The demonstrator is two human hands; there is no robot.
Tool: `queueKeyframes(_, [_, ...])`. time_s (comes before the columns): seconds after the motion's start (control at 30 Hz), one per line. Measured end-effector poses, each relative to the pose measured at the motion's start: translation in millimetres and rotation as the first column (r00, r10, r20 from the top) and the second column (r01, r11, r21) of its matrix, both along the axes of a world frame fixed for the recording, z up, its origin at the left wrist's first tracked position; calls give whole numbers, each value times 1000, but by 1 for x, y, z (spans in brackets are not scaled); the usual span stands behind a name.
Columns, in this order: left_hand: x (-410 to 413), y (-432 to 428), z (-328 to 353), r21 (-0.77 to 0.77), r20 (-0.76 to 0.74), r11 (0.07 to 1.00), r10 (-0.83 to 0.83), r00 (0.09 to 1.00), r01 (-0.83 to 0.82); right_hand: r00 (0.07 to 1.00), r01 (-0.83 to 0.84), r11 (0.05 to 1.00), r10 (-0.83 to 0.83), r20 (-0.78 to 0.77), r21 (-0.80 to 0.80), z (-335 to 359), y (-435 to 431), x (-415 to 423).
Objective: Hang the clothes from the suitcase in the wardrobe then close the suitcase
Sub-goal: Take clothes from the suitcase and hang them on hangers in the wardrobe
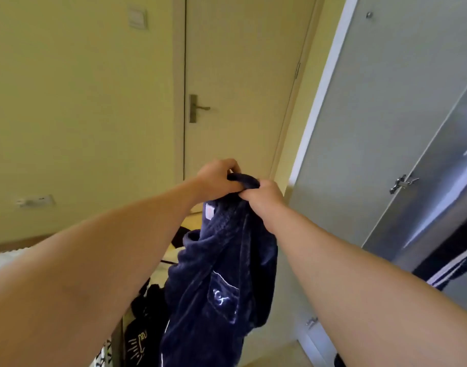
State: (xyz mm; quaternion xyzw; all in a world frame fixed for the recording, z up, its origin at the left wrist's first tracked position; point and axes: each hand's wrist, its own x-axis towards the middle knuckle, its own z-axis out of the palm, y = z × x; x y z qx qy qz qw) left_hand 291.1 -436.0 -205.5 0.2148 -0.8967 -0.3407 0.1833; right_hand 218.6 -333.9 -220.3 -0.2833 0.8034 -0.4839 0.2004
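A dark navy fleece robe (221,274) with a white-trimmed chest pocket hangs in front of me. Both hands hold it up by the collar. My left hand (218,177) grips the collar's left side with curled fingers. My right hand (264,193) pinches the collar just to the right, and the two hands nearly touch. Below the robe lie more dark clothes (145,321), one with a yellow print; the suitcase under them is mostly hidden by my left arm. The grey wardrobe (380,128) stands at the right, one door (439,197) swung open.
A closed cream door with a metal lever handle (198,108) is straight ahead. A light switch (138,18) and a wall socket (35,201) sit on the left wall. A small wardrobe handle (403,182) sticks out at the right.
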Motion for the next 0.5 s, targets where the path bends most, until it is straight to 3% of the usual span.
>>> queueKeyframes(0.1, [1,7,21,140,30,988,-70,997,65,998,65,991,-62,21,-120,25,10,-1])
queueKeyframes(0.2, [1,16,35,235,219,960,-204,954,151,990,138,972,-129,58,-192,44,28,-5])
queueKeyframes(0.37, [-19,28,40,158,436,983,-157,886,96,966,258,902,-243,85,-347,74,64,-27])
queueKeyframes(0.43, [-28,36,42,51,434,995,-104,895,91,948,315,861,-306,88,-400,86,81,-35])
queueKeyframes(0.5, [-37,54,49,-287,435,949,8,901,131,910,401,794,-401,104,-457,98,106,-48])
